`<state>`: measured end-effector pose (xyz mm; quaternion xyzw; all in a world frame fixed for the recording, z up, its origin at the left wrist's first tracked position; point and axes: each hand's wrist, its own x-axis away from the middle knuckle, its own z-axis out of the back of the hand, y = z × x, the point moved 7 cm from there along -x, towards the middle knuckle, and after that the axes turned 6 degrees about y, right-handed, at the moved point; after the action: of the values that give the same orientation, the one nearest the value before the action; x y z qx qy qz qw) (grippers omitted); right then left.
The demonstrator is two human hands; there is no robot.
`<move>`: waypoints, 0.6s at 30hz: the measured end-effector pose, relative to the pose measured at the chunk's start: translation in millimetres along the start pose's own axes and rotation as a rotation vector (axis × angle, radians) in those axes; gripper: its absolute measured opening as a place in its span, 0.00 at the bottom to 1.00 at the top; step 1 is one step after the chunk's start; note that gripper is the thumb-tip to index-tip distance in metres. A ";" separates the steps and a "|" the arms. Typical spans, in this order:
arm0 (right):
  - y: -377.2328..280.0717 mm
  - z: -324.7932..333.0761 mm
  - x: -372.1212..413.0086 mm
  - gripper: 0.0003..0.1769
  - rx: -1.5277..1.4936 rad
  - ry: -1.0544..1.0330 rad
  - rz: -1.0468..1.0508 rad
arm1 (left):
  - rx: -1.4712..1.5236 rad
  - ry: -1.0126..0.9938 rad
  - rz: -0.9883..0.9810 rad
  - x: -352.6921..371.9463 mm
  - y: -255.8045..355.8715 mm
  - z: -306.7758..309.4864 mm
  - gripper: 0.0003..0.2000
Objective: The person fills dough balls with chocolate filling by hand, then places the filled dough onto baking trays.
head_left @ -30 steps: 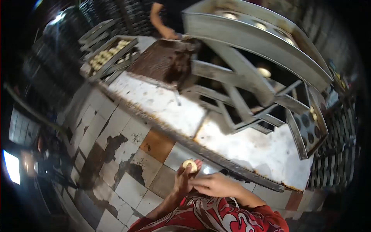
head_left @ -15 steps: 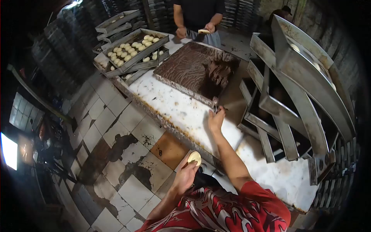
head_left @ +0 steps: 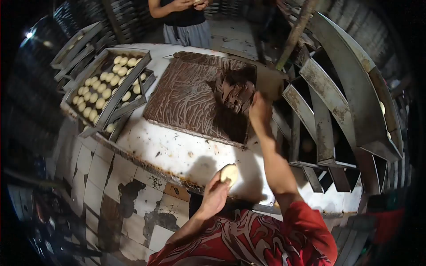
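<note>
My left hand (head_left: 215,195) grips a round, pale bun (head_left: 229,175) above the near edge of the table. My right hand (head_left: 260,108) is closed at the right edge of a wide slab of dark brown, chocolate-like spread (head_left: 186,88). Half a second ago a small metal spreading tool showed in its fingers; now the hand and shadow hide most of it. Beside those fingers, the spread is heaped in a soft, churned mound (head_left: 237,91). Ridged streaks cover the rest of the slab.
A metal tray (head_left: 104,117) with several rows of pale buns stands at the left of the white table (head_left: 164,148). Stacked metal trays (head_left: 333,106) crowd the right side. Across the table stands another person (head_left: 184,20), both hands together. The floor tiles (head_left: 93,166) are broken.
My view has shifted closer over the table. My right hand has moved forward to the mound of spread. My left hand has raised the bun over the table edge.
</note>
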<state>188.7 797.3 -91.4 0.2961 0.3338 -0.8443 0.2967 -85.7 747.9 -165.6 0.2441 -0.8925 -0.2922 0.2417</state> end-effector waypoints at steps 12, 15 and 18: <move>-83.9 26.5 93.5 0.06 -0.660 -0.555 -0.367 | 0.223 0.132 0.234 -100.5 106.1 66.0 0.20; -134.8 59.1 87.3 0.07 -0.526 -0.410 -0.085 | 0.496 -0.004 0.354 -110.8 113.6 37.3 0.19; -105.2 41.1 124.9 0.18 -0.558 -0.318 0.102 | 0.578 -0.119 0.453 -111.2 133.6 17.0 0.19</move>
<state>21.7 792.3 -113.1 0.0841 0.4866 -0.7400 0.4567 -49.8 913.7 -124.3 0.0811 -0.9821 0.0193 0.1689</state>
